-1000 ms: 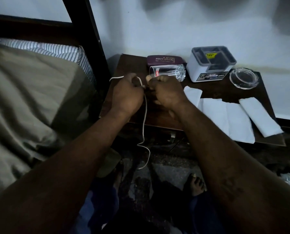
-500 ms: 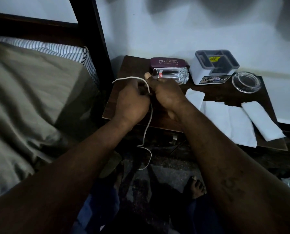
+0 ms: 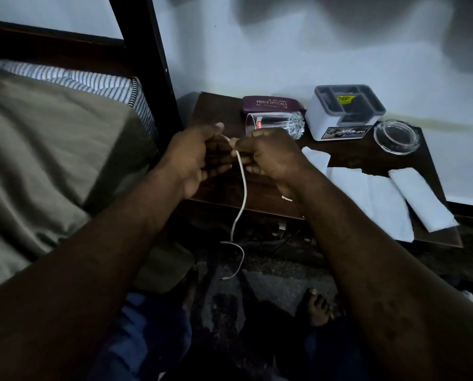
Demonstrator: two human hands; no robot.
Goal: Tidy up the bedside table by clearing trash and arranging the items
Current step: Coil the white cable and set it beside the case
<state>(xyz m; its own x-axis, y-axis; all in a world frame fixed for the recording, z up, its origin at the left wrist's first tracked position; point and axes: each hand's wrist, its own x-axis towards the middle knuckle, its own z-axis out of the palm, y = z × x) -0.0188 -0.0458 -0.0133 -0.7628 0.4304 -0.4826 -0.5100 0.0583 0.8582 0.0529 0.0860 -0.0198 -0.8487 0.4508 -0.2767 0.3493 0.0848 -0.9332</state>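
Observation:
Both my hands meet over the left half of the dark wooden bedside table (image 3: 433,158). My left hand (image 3: 194,158) and my right hand (image 3: 268,155) each pinch a thin white cable (image 3: 242,193), whose free end hangs down past the table's front edge and curls above the floor. Behind my hands a clear drinking glass (image 3: 276,123) lies on its side. A maroon spectacle case (image 3: 272,103) lies behind the glass. Several white tissues (image 3: 372,196) are spread over the right half of the table.
A white and grey organiser box (image 3: 345,114) stands at the back, with a round glass ashtray (image 3: 397,136) to its right. The bed (image 3: 37,149) with its dark post (image 3: 150,64) borders the table on the left. My bare feet (image 3: 316,306) rest on the dark floor below.
The loop of cable that arched over my left hand is gone; the cable now runs straight between my fingertips. My hands have stayed over the same spot.

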